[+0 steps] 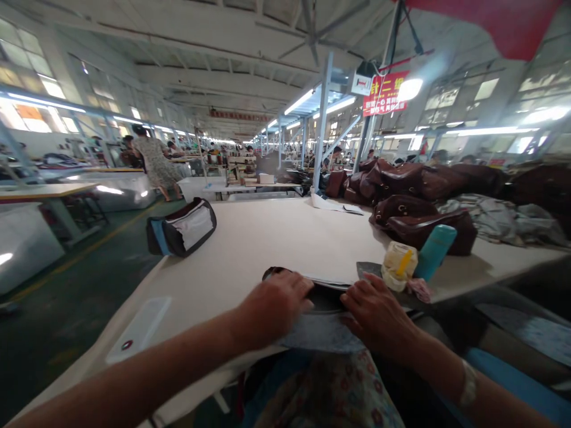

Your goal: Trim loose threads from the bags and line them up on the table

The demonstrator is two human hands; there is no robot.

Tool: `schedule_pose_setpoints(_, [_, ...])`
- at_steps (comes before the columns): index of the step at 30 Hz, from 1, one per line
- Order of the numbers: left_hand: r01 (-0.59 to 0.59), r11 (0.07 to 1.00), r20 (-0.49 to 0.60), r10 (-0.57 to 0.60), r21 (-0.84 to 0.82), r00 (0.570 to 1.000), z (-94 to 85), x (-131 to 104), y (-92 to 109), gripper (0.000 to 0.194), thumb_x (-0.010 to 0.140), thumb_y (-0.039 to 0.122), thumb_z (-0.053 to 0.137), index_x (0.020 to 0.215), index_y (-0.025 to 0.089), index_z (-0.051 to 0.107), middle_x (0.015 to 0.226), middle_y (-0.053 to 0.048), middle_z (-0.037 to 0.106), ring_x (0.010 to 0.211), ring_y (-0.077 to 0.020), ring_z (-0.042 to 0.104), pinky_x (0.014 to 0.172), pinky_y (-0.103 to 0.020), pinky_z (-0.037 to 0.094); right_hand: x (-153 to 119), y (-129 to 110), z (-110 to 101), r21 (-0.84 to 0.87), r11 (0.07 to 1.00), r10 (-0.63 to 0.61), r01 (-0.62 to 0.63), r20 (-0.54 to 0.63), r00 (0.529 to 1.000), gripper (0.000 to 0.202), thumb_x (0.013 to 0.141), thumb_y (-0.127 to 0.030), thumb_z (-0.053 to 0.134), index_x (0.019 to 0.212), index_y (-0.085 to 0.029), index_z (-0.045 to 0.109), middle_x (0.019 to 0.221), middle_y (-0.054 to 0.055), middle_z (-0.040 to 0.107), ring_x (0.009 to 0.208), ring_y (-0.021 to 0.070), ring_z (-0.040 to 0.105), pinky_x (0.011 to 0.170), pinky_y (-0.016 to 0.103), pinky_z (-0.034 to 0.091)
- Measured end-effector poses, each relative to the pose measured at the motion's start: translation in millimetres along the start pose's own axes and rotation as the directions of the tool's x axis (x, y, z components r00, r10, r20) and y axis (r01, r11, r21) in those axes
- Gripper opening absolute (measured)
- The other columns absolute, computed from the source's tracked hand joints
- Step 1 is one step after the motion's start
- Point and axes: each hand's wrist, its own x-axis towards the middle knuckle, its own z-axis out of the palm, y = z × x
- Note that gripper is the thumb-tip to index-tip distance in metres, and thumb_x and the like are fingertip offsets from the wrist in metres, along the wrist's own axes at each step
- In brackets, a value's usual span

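A black and grey fabric bag piece (328,299) lies at the table's near edge in front of me, its grey part hanging towards my lap. My left hand (279,303) grips its left side with fingers curled over the upper edge. On the right side, my right hand (375,309) holds the same piece, fingers bent over its rim. Between the hands the dark inside shows, with a pale edge behind it. A small dark grey scrap (369,270) lies just beyond my right hand.
A finished-looking black, blue and white pouch (185,229) stands at the table's left edge. A clear plastic template (140,330) lies nearer. To the right are a teal bottle (435,252), a yellowish wrapped bundle (399,267) and brown leather bags (423,220). A person (154,157) stands far left.
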Motion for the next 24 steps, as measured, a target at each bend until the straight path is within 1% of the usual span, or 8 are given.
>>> schedule_pose_setpoints(2, [-0.060,0.998,0.058,0.060,-0.009,0.996,23.8,11,44,0.033,0.093,0.040,0.062,0.114,0.015,0.060,0.100,-0.008,0.066,0.090,-0.0265,0.063,0.080,-0.041,0.054,-2,4,7,-0.005,1.000,0.025,-0.025,0.063,0.998,0.009,0.090,-0.023,0.063,0.082,-0.020,0.066,0.082,0.005,0.067,0.087,0.0244,0.061,0.102,0.048,0.031])
schedule_pose_setpoints(4, [-0.026,1.000,0.053,0.027,-0.013,0.998,47.6,24,70,0.042,0.091,0.050,0.061,0.106,0.011,0.061,0.097,-0.011,0.067,0.087,-0.0296,0.064,0.075,-0.044,0.054,-1,4,11,0.018,0.998,0.056,-0.059,0.121,0.991,0.013,0.089,-0.020,0.062,0.077,-0.019,0.065,0.077,0.005,0.067,0.078,0.0228,0.062,0.089,0.042,0.037])
schedule_pose_setpoints(6, [-0.008,1.000,0.040,0.008,-0.020,0.999,65.1,36,74,0.048,0.094,0.057,0.053,0.100,0.009,0.061,0.096,-0.013,0.067,0.089,-0.0307,0.065,0.078,-0.046,0.053,-2,1,8,0.043,0.994,0.093,-0.101,0.158,0.983,0.014,0.089,-0.028,0.064,0.079,-0.019,0.066,0.079,0.006,0.069,0.075,0.0231,0.063,0.076,0.038,0.037])
schedule_pose_setpoints(9, [-0.095,0.994,0.061,0.098,-0.048,0.993,72.6,43,51,0.048,0.094,0.060,0.052,0.089,0.014,0.061,0.090,-0.009,0.068,0.086,-0.0262,0.066,0.076,-0.039,0.050,-5,-1,-15,0.087,0.987,0.113,-0.137,0.235,0.965,0.027,0.093,-0.040,0.058,0.078,-0.019,0.067,0.078,0.006,0.072,0.073,0.0236,0.066,0.075,0.038,0.036])
schedule_pose_setpoints(12, [-0.169,0.982,0.080,0.176,-0.084,0.981,56.9,39,19,0.048,0.092,0.062,0.054,0.079,0.016,0.060,0.082,-0.007,0.067,0.079,-0.0222,0.065,0.070,-0.032,0.045,-9,6,-47,0.207,0.971,0.050,-0.119,0.313,0.949,0.028,0.088,-0.045,0.064,0.081,-0.018,0.068,0.084,0.007,0.073,0.084,0.0264,0.066,0.084,0.040,0.038])
schedule_pose_setpoints(16, [-0.182,0.967,0.066,0.196,-0.179,0.978,15.8,35,-13,0.049,0.095,0.062,0.049,0.079,0.017,0.059,0.081,-0.005,0.065,0.078,-0.0189,0.061,0.072,-0.030,0.041,-3,22,-76,0.529,0.834,-0.067,-0.155,0.376,0.924,0.047,0.078,-0.058,0.073,0.102,-0.017,0.070,0.091,0.004,0.072,0.084,0.0226,0.063,0.073,0.030,0.042])
schedule_pose_setpoints(20, [-0.173,0.928,0.097,0.216,-0.331,0.972,-16.5,33,-40,0.048,0.095,0.059,0.051,0.073,0.017,0.057,0.075,-0.001,0.060,0.075,-0.0159,0.058,0.076,-0.028,0.040,16,26,-74,0.774,0.612,-0.221,-0.164,0.367,0.904,0.050,0.070,-0.059,0.080,0.093,-0.016,0.071,0.084,-0.003,0.066,0.079,0.0169,0.058,0.070,0.024,0.042])
schedule_pose_setpoints(24, [-0.071,0.887,0.146,0.153,-0.457,0.977,-29.0,15,-61,0.046,0.096,0.055,0.051,0.074,0.016,0.058,0.077,-0.002,0.058,0.075,-0.0152,0.056,0.071,-0.024,0.043,27,14,-57,0.882,0.455,-0.216,-0.124,0.244,0.945,0.053,0.066,-0.053,0.086,0.102,-0.017,0.069,0.097,-0.001,0.065,0.088,0.0179,0.058,0.078,0.026,0.045])
